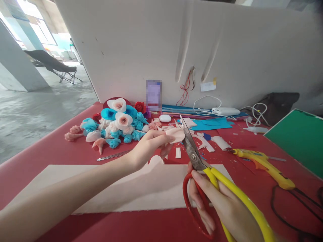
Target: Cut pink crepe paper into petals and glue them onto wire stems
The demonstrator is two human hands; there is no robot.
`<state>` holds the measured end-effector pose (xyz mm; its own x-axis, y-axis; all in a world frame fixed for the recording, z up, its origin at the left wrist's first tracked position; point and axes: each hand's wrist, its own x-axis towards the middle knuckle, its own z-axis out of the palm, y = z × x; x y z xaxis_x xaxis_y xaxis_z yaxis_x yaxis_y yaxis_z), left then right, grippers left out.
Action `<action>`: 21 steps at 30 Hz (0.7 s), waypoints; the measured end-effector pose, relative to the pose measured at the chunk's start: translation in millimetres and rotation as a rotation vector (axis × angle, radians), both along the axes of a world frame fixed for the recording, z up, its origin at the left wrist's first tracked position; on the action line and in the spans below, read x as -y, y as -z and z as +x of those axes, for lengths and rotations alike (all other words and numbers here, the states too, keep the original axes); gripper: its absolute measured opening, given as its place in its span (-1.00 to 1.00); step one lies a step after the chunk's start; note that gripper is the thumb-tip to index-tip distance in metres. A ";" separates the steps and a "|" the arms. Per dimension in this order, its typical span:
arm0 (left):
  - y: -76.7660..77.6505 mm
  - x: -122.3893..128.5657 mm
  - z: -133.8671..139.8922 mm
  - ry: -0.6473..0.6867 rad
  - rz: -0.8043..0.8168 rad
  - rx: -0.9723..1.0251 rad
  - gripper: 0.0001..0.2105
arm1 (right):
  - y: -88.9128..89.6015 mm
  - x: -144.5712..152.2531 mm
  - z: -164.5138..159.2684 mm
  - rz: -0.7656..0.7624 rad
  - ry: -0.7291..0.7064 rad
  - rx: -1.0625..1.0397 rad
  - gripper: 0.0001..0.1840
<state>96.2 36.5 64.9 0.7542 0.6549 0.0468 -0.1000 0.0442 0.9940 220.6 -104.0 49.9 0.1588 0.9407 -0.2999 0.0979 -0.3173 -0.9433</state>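
My left hand pinches a small pale pink piece of paper or cloth between thumb and fingers, above the table. In my right hand is a pair of scissors with one red and one yellow handle. Their blades point up and away, slightly apart, right at the piece's right edge; whether they bite into it I cannot tell. Below both hands lies a wide pale pink sheet, flat on the red table. A pale rounded cut piece rests at its far edge.
Handmade flowers in blue, white, pink and red are heaped at the back left. Thin metal rods lie before them. Scraps and blue sheets spread behind the scissors. A yellow glue gun with its cord and a green board occupy the right.
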 end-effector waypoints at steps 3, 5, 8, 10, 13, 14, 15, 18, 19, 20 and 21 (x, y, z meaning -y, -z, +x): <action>-0.1 -0.4 -0.4 0.002 0.004 0.005 -0.69 | 1.4 0.0 0.0 -0.041 0.010 -0.044 -0.53; 0.0 -0.5 -0.6 0.001 0.008 0.011 -0.69 | 0.8 0.3 -0.9 -0.049 0.014 -0.057 -0.51; 0.1 -0.4 -0.7 -0.002 0.012 0.015 -0.69 | 0.3 1.1 -2.6 -0.030 0.005 -0.054 -0.47; -0.1 -0.3 -0.8 -0.004 0.015 0.017 -0.68 | 1.0 1.5 -3.2 -0.043 0.020 -0.048 -0.47; -0.2 -0.8 -1.0 -0.008 0.025 0.022 -0.68 | 2.3 2.1 -3.1 -0.073 0.045 -0.029 -0.47; -0.1 -1.3 -0.9 -0.010 0.029 0.023 -0.69 | 2.5 2.2 -3.0 -0.070 0.042 -0.022 -0.46; 0.3 -1.9 -0.9 -0.011 0.032 0.025 -0.69 | 2.4 2.2 -2.9 -0.064 0.039 -0.027 -0.46; 2.2 -3.9 -0.5 -0.014 0.040 0.028 -0.71 | 1.9 1.0 -2.4 -0.035 0.023 -0.116 -0.54; 3.0 -4.5 -0.4 -0.016 0.042 0.029 -0.71 | 2.3 0.2 -2.0 -0.020 0.006 -0.155 -0.59; 3.8 -5.0 -0.3 -0.017 0.044 0.030 -0.71 | 3.3 -0.8 -1.4 0.000 -0.018 -0.185 -0.63; 4.5 -5.4 -0.3 -0.018 0.045 0.032 -0.71 | 4.7 -1.9 -0.5 0.025 -0.049 -0.204 -0.68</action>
<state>95.9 41.9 60.5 0.7397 0.6653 0.1005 -0.1320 -0.0029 0.9912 220.1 -102.1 45.2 0.0509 0.9532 -0.2980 -0.0816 -0.2934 -0.9525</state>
